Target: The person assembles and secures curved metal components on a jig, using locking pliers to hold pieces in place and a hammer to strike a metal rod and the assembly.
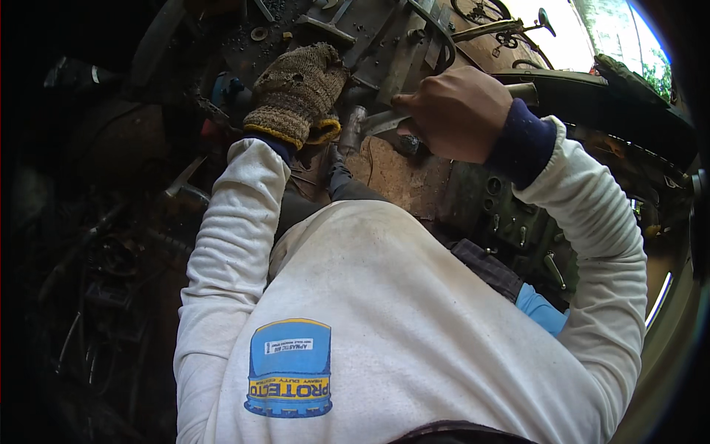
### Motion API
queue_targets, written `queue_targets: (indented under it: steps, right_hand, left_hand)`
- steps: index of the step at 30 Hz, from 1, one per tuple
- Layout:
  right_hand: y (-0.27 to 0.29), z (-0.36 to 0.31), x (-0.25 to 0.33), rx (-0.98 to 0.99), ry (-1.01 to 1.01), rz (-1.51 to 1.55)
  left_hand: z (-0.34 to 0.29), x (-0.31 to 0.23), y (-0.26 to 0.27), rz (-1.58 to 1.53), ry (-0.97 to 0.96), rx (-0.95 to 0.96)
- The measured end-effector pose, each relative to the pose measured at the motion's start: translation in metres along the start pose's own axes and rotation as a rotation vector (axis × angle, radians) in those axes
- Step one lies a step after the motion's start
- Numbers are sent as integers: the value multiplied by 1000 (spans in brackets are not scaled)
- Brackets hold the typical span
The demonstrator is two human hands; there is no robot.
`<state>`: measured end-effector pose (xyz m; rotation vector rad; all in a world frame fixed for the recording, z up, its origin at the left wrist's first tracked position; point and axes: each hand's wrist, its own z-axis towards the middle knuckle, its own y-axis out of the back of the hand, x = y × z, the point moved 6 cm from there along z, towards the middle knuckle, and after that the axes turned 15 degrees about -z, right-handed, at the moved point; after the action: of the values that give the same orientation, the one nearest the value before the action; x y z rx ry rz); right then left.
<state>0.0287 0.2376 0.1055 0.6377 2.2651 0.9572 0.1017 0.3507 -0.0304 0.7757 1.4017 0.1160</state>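
My right hand [462, 115] is bare and closed round the handle of a hammer [353, 131]. The hammer's worn steel head points left, close beside my other wrist, and the handle's end [525, 92] sticks out past my knuckles. A thick brown knitted work glove [310, 74] with a yellow-edged cuff covers my left hand [299, 85]. Its fingers are curled down over the cluttered metal work surface [244, 55], and whatever they grip is hidden beneath the glove. A T-shaped steel piece [325, 31] lies just beyond the glove.
Steel bars [403, 63] and a ring-shaped washer [258, 34] lie at the far side. A bicycle [506, 29] stands at the far right. Nearer on the right is a dark green machine panel [510, 214] with levers. Another hammer-like tool [185, 181] is at left, among dark scrap.
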Motion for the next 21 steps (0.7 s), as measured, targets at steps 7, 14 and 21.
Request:
queue_targets:
  steps: [7,14,21]
  right_hand:
    - [-10,6,-16,-3,-45,-26]
    - [-3,6,-9,46,51,96]
    - [-3,2,-12,-7,-14,7]
  left_hand:
    - [0,2,-1,25,-21,-42]
    - [3,11,-2,15,17,-39]
    - [-1,0,-5,-36,-40,-10]
